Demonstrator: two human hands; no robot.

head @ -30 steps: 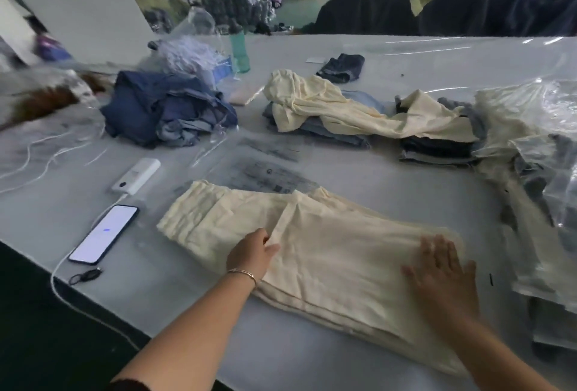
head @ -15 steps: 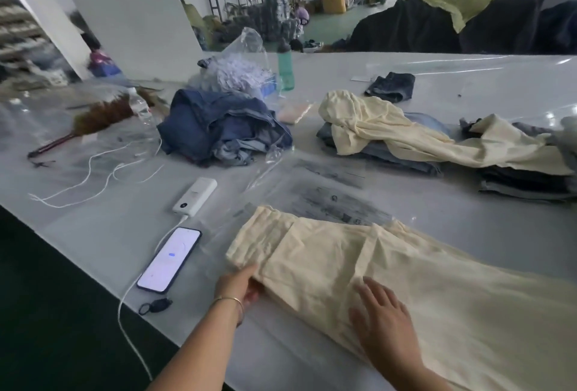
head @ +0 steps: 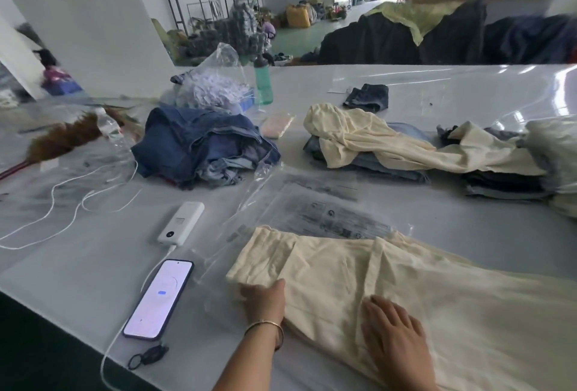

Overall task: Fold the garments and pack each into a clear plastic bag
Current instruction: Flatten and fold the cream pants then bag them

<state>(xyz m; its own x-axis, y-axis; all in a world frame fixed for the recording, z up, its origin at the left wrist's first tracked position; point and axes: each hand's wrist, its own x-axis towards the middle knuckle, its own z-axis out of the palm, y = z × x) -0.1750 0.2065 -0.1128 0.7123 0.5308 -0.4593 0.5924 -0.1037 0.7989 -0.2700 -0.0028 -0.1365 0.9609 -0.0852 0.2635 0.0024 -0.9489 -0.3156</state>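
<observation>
Garment lies half-folded; left hand grips its corner, right hand presses flat, fingers spread. Next, probably, fold it toward the bag.

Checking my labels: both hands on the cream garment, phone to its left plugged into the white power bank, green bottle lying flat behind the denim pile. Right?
One error: the green bottle stands upright, not flat, as the head view shows. The rest holds: left hand and right hand on the cream garment, phone cabled to the power bank, denim pile.
</observation>
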